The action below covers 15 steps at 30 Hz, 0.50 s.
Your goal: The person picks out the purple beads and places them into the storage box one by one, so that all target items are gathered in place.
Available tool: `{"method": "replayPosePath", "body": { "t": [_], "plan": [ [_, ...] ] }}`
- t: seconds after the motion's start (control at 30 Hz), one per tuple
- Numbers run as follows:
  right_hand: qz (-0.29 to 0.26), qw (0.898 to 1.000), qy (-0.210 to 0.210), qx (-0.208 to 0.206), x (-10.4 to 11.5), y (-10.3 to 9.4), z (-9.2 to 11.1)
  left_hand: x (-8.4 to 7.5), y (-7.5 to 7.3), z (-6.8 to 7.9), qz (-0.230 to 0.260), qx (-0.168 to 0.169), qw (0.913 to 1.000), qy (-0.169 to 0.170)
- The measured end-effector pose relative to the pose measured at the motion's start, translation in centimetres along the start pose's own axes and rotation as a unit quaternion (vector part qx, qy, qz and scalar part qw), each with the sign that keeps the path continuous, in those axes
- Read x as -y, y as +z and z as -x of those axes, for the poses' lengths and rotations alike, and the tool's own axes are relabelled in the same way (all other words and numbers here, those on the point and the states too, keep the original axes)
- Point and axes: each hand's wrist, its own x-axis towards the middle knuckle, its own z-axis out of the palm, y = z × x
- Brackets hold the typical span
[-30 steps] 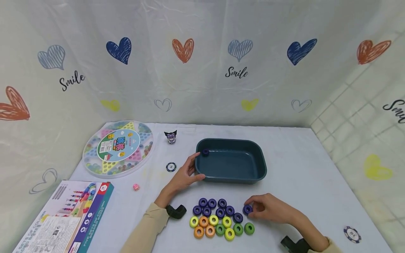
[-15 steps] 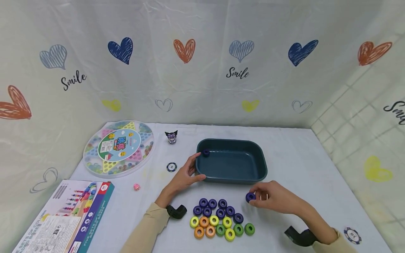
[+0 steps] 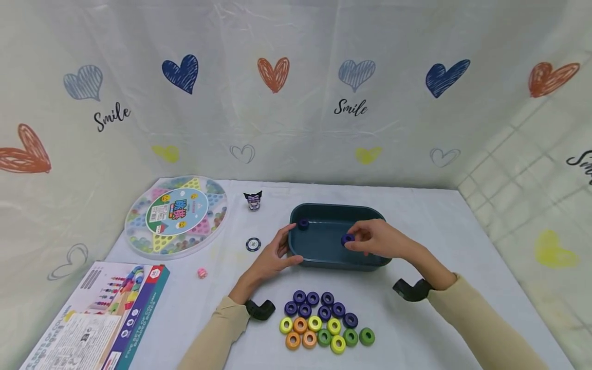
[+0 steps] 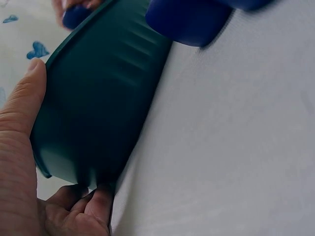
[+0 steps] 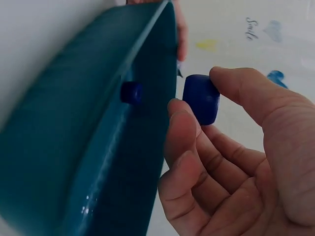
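The right hand pinches a dark blue ring bead between thumb and fingers, over the right half of a dark teal tray. In the right wrist view the held bead shows side-on at the fingertips, beside the tray wall. The left hand grips the tray's left end, thumb by the front side and fingers round the end wall. One dark blue bead lies inside the tray at its left. Closer to the person, several loose beads in dark blue, yellow, orange and green lie grouped.
On the left are a round board-game case and a flat printed box. A poker chip, a small pink object and a little dark-eared figurine stand between these and the tray.
Carrying its blue bead, the right hand has risen from beside the bead group, moving away from the person and slightly left, over the tray. The left hand stays at the tray's end.
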Motion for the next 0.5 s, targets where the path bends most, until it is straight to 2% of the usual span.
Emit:
{"method": "replayPosePath", "body": {
  "t": [0.3,0.5],
  "plan": [
    [0.009,0.999,0.004,0.043,-0.1,-0.4,-6.3,-0.1,-0.1,-0.1,-0.013,-0.001,0.9999,-0.008],
    [0.012,0.996,0.006,0.094,-0.8,0.9,-9.8,0.0,-0.1,0.0,-0.009,0.004,0.9999,-0.01]
  ]
}}
